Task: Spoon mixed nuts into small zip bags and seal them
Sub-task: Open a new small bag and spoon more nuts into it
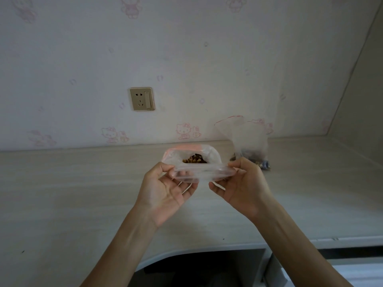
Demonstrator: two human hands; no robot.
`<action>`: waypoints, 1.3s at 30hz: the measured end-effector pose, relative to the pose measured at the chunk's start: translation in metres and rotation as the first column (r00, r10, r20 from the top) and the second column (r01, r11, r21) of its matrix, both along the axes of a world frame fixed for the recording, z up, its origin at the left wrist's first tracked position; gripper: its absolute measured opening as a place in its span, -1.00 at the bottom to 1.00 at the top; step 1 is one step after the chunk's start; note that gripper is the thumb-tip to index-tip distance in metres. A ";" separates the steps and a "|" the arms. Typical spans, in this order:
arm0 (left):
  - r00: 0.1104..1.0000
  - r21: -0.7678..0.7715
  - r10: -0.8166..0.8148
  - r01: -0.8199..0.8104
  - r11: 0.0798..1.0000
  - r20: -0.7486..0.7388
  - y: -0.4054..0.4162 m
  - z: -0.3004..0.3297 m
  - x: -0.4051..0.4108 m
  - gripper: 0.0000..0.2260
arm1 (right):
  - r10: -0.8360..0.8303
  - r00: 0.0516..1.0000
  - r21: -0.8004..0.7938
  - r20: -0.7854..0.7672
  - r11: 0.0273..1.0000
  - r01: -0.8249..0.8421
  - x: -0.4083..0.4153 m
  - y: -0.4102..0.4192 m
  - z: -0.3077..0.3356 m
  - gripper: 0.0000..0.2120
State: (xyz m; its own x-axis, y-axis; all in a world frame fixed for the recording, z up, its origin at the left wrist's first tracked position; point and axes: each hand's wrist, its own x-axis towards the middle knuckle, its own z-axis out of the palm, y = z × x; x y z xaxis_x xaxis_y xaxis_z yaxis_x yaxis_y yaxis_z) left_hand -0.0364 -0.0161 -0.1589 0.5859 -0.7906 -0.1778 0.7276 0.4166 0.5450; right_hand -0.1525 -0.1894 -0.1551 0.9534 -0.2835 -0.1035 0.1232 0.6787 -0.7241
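Hands point(165, 189) point(242, 187) pinch clear crinkled zip bag point(199, 172) — nuts point(194, 158) inside.

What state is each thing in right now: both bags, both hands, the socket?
Small bag: mouth open, nuts inside, held above the desk.
Left hand: pinches the bag's left end.
Right hand: pinches the bag's right end.
Big bag: upright on the desk, mouth open, some nuts at the bottom.
Socket: nothing plugged in.

Clear glossy plastic zip bag point(196, 172) w/ pink strip, matt pale wood-grain desk point(83, 193), metallic-look socket plate point(142, 99), matt wallpaper point(186, 59)
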 end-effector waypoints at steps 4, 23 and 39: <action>0.962 0.040 0.002 -0.013 0.999 0.274 -0.001 -0.006 -0.002 -0.77 | -0.017 1.000 -0.216 0.001 0.976 0.017 -0.004 -0.003 -0.003 -0.85; 0.527 0.176 0.336 -0.701 0.692 0.780 -0.007 -0.027 -0.007 -0.81 | -0.465 0.880 -0.291 -0.091 0.858 0.423 -0.004 0.015 -0.010 -0.87; 0.970 0.121 0.071 -0.101 0.987 0.232 0.006 -0.011 -0.001 -0.78 | -0.027 0.995 0.014 -0.097 0.999 0.029 -0.001 -0.001 -0.014 -0.84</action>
State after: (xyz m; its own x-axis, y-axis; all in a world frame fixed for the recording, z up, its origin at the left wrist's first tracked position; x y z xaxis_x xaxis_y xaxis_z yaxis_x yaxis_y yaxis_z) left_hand -0.0377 -0.0103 -0.1694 0.6874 -0.7142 -0.1319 0.5439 0.3859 0.7451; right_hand -0.1532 -0.1900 -0.1688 0.9305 -0.3075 -0.1990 0.0723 0.6868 -0.7233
